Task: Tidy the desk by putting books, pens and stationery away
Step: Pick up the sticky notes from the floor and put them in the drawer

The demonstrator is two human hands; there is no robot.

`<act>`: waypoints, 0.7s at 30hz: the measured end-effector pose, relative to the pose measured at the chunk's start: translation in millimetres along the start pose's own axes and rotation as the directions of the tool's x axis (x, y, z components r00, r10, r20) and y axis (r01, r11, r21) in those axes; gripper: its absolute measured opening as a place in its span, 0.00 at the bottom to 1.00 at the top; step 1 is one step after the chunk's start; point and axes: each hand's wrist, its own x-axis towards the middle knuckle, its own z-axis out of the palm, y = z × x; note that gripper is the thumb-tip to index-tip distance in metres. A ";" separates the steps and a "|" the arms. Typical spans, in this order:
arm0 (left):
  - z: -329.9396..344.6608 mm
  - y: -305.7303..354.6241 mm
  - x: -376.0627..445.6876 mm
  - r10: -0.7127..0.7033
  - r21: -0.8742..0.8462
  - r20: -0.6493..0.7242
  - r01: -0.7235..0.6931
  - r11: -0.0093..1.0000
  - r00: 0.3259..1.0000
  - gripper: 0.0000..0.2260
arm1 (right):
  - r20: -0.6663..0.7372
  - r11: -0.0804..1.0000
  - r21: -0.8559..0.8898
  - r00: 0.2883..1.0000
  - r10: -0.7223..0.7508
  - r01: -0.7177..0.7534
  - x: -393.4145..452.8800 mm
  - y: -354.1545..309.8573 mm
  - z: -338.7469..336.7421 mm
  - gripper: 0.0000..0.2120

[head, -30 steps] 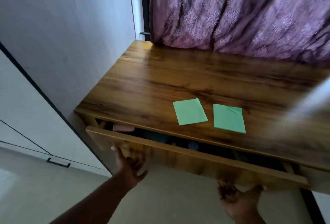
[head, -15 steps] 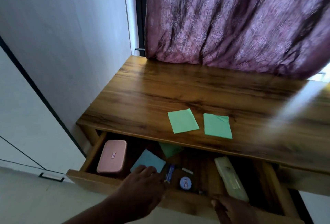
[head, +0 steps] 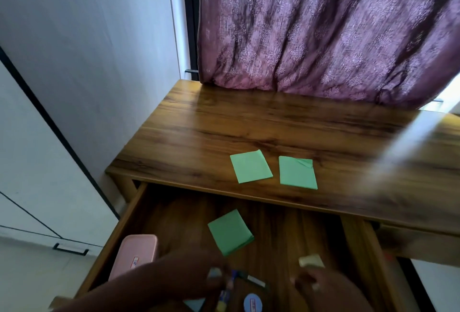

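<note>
The wooden desk (head: 249, 125) has its drawer (head: 124, 224) pulled far out. Two green sticky notes (head: 251, 167) (head: 297, 172) lie side by side near the desk's front edge. Inside the drawer lie a third green note (head: 230, 232), a pink case (head: 135, 254), a blue pen-like stick (head: 229, 284), a round blue-and-white item (head: 252, 303) and a pale case (head: 311, 260). My left hand (head: 184, 272) is blurred and reaches over the drawer, fingertips at the stick. My right hand (head: 323, 289) lies over the pale case and hides most of it.
A purple curtain (head: 323, 33) hangs down to the back edge of the desk. A white wall and a cupboard with a black handle (head: 71, 249) stand to the left. A light blue paper (head: 195, 304) shows at the drawer's front.
The drawer has slid out from nearly shut to wide open. Both hands have left its front and moved inside over the contents. The view has tilted down.
</note>
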 end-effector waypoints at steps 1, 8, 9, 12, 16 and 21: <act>-6.2 0.5 9.0 0.009 0.032 -0.054 -0.007 0.999 0.998 0.19 | -0.162 0.998 0.028 0.986 -0.048 0.054 5.9 -1.3 -11.0 0.13; -46.1 -1.8 127.7 0.019 0.334 -0.344 0.103 0.937 0.939 0.43 | -0.347 0.966 -0.223 0.916 -0.202 0.128 111.4 2.1 -70.5 0.49; -47.4 -5.3 143.0 -0.024 0.365 -0.317 0.145 0.919 0.948 0.47 | -0.293 0.959 -0.267 0.940 -0.176 0.096 122.8 6.8 -65.9 0.53; -38.5 -21.4 169.8 -0.129 0.403 -0.225 0.213 0.890 0.966 0.53 | -0.345 0.930 -0.366 0.924 -0.163 0.028 128.5 19.1 -42.0 0.49; -18.1 -29.6 153.2 -0.052 0.472 -0.417 0.265 0.841 0.907 0.36 | -0.607 0.901 -0.433 0.734 -0.305 0.016 95.6 30.3 -17.6 0.22; 4.3 -28.5 104.1 0.445 0.630 -0.565 0.014 0.777 0.695 0.17 | -0.577 0.795 -0.522 0.560 -0.595 0.308 52.0 60.9 23.7 0.17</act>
